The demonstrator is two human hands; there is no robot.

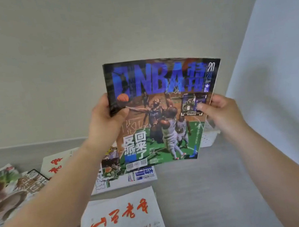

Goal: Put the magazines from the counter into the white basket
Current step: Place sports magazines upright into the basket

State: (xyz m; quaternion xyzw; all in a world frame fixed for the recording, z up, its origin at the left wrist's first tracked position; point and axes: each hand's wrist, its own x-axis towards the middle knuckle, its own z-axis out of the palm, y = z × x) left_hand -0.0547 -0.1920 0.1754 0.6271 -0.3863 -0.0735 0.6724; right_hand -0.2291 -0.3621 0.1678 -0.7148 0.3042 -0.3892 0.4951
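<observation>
I hold an NBA basketball magazine (163, 111) upright in the air above the grey counter (209, 181), cover facing me. My left hand (106, 122) grips its left edge with the thumb on the cover. My right hand (220, 110) pinches its right edge. The white basket (209, 136) stands at the back of the counter by the wall, mostly hidden behind the magazine and my right hand. More magazines lie flat on the counter: a white one with red characters (124, 222) at the front and another basketball one (126, 178) under the held magazine.
Another white magazine with red characters (56, 162) lies behind my left forearm. Colourful magazines (5, 189) overlap at the counter's left. A plain wall rises behind the counter and a second wall closes in on the right.
</observation>
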